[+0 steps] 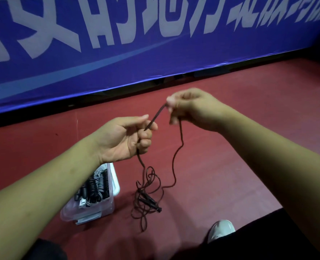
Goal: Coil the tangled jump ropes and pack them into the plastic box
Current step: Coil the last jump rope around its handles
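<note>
A thin dark jump rope (176, 162) hangs between both hands above the red floor. My left hand (125, 139) grips one strand with curled fingers, palm up. My right hand (191, 107), higher and to the right, pinches the same rope, which runs taut between the two hands. Below, the rest of the rope lies in a loose tangle (147, 194) with its black handles (151, 202) on the floor. A clear plastic box (91, 212) stands at the lower left, partly behind my left forearm, and holds several coiled dark ropes (95, 186).
A blue banner with white lettering (136, 44) runs along the far side of the red floor (230, 156). A light-coloured shoe (221, 229) shows at the bottom right, beside dark trousers along the lower edge.
</note>
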`<action>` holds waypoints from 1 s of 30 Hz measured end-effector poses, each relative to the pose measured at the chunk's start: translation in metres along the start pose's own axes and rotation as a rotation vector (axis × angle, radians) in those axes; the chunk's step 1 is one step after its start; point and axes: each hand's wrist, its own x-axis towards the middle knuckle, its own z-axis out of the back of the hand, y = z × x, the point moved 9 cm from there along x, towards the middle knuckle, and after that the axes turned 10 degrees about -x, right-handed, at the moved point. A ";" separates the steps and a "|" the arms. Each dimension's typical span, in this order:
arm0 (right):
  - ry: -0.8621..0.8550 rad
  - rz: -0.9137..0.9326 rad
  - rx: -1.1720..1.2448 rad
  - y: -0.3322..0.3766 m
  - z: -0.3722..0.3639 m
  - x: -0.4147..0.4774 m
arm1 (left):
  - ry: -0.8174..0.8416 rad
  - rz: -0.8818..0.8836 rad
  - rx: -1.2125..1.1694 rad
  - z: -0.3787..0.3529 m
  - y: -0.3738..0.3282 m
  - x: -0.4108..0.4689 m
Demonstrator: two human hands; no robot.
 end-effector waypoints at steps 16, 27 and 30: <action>0.229 -0.015 -0.350 0.001 -0.029 -0.010 | 0.016 -0.140 0.316 -0.008 -0.010 0.003; -0.516 -0.304 -0.283 -0.031 0.083 -0.014 | -0.049 -0.129 0.472 0.017 -0.004 0.007; -0.364 -0.155 -0.425 -0.010 0.060 -0.008 | 0.000 -0.190 0.497 0.001 -0.013 0.005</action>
